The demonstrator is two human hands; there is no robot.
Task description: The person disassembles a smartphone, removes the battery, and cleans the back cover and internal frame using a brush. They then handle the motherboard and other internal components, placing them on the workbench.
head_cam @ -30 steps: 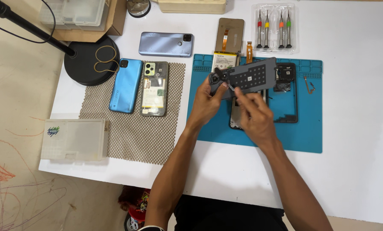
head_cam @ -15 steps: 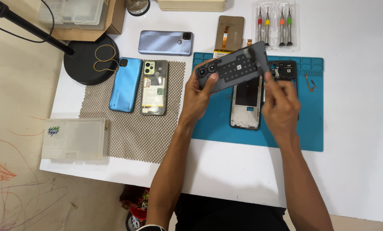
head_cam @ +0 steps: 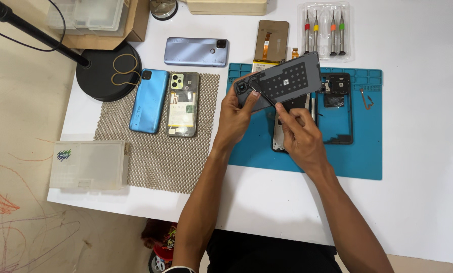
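Note:
My left hand (head_cam: 236, 117) holds a dark grey phone back cover (head_cam: 287, 80) by its camera end, inner side up, tilted above the blue work mat (head_cam: 358, 162). My right hand (head_cam: 300, 137) pinches a thin black tool (head_cam: 263, 93) whose tip touches the cover near the camera hole. Beneath the hands lies an opened phone body (head_cam: 279, 136), mostly hidden. A black phone frame (head_cam: 336, 108) rests on the mat to the right.
A blue phone (head_cam: 149, 101) and an opened phone (head_cam: 183, 104) lie on a mesh pad (head_cam: 155, 162). Farther back are a grey-blue phone (head_cam: 196, 51), a screen panel (head_cam: 271, 40), a screwdriver set (head_cam: 324, 33), a lamp base (head_cam: 108, 73) and a plastic box (head_cam: 88, 164).
The right hand came back from the mat's right side to the cover with the thin tool. The cover sits slightly higher and is steadied by the left hand.

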